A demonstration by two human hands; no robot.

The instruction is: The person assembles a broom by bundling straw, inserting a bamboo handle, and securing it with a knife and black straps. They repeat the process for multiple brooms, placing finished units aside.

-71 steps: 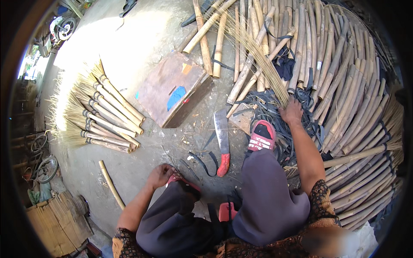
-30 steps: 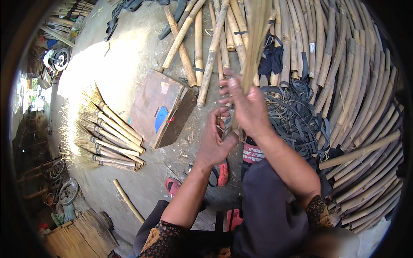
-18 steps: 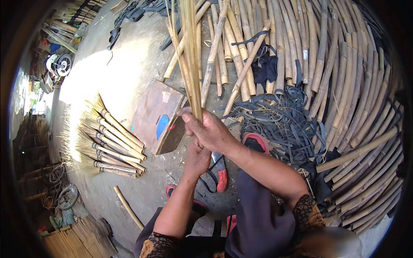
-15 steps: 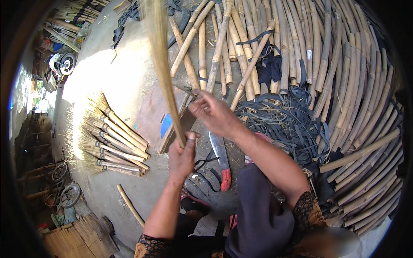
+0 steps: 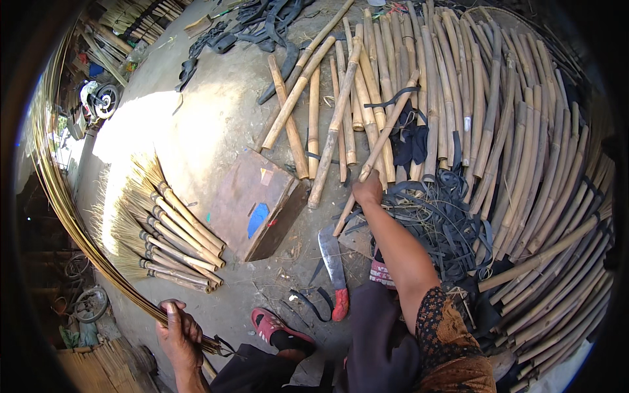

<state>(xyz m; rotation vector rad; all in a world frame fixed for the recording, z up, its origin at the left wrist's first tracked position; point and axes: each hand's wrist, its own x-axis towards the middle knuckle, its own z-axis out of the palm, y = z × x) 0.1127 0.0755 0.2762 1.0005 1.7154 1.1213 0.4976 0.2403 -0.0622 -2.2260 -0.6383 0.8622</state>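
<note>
My left hand [image 5: 178, 331] is closed round the lower end of a long bundle of thin bristle sticks [image 5: 77, 226], which bows up along the left edge of the view. A short dark strip dangles from the bundle's butt end. My right hand [image 5: 368, 188], reaching forward, is wrapped round a slim bamboo pole [image 5: 395, 121] that leans across other bamboo poles. The pole carries a dark rubber strip near its far end, and its near end shows below my fingers. Just in front of my right knee lies a machete [image 5: 332, 259] with a red-wrapped handle.
Finished short brooms [image 5: 190, 226] with bamboo handles lie fanned at left. A wooden block [image 5: 229, 203] with a blue patch stands mid-floor. Black rubber strips [image 5: 452, 226] are heaped at right, beside many bamboo poles [image 5: 524, 150]. More dark strips [image 5: 262, 29] lie at the back.
My left hand has swung the bristle bundle down to the left. My right hand has left the bundle's side and moved right and forward onto a bamboo pole.
</note>
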